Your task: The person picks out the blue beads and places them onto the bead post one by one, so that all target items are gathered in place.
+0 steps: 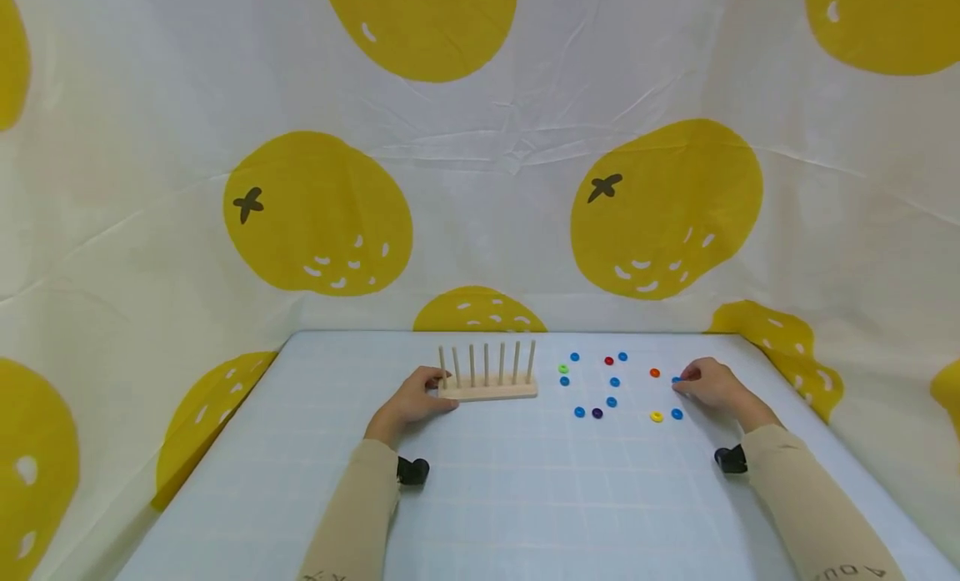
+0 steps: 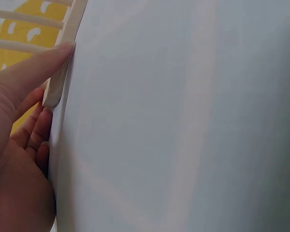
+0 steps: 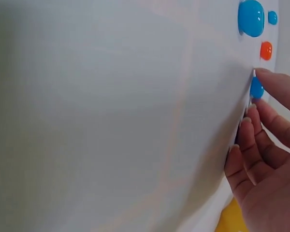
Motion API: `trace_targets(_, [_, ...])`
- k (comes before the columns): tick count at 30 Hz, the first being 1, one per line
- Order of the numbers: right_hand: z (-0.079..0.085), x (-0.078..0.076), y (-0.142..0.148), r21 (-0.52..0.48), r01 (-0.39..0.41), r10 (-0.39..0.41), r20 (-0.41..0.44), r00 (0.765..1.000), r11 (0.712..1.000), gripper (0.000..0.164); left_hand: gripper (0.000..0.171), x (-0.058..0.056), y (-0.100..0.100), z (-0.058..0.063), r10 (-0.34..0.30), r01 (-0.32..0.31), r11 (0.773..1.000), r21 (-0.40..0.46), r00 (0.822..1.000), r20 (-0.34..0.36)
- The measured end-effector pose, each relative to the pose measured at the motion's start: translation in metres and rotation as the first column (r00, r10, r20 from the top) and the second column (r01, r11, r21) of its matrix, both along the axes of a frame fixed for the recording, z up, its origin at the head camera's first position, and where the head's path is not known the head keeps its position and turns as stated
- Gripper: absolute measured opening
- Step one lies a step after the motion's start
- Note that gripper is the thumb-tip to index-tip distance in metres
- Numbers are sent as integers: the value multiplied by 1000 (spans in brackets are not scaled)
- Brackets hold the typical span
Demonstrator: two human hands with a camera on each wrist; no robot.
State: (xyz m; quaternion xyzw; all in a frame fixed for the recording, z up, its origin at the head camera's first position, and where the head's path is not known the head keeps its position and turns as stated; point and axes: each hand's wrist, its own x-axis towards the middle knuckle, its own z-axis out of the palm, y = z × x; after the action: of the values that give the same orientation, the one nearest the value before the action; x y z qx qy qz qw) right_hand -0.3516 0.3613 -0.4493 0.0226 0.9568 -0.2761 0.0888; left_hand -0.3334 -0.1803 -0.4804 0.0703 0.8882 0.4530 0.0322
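A wooden peg rack (image 1: 487,391) with a row of several upright pegs stands on the table. My left hand (image 1: 412,398) grips its left end; in the left wrist view the thumb (image 2: 43,63) lies along the front of the base and the other fingers reach behind it. Over on the right, my right hand (image 1: 708,383) is at a small blue ring (image 1: 677,380), partly hidden by the fingers. The right wrist view has this blue bead (image 3: 257,88) between thumb and index fingertips, down at the table surface. An orange ring (image 1: 655,373) lies just left of that hand.
Several rings lie scattered between rack and right hand, among them a green ring (image 1: 563,368), a red ring (image 1: 609,361), a purple ring (image 1: 597,413) and a yellow ring (image 1: 657,417). Another blue ring (image 1: 677,414) lies nearer me. A fruit-patterned curtain (image 1: 495,231) hangs behind the table (image 1: 540,498).
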Motion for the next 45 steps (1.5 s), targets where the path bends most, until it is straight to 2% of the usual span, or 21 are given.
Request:
trace_targets(7, [-2, 1, 0, 0, -9, 9, -2, 1000, 1000, 36, 52, 3, 2, -1, 33, -33, 999, -5, 999, 9])
trace_targets(15, [4, 6, -1, 13, -23, 23, -43, 999, 1000, 35, 48, 1, 3, -1, 48, -48, 999, -12, 999, -7])
trace_targets(24, [5, 13, 2, 10, -31, 32, -90, 995, 999, 31, 48, 3, 4, -5, 32, -32, 999, -15, 999, -12])
trace_targets(34, [12, 22, -9, 5, -99, 97, -273, 957, 995, 29, 49, 0, 3, -1, 35, -36, 998, -43, 999, -22])
trace_targets(45, [15, 31, -31, -24, -115, 98, -365, 926, 993, 28, 50, 0, 4, -2, 51, -51, 998, -39, 999, -9])
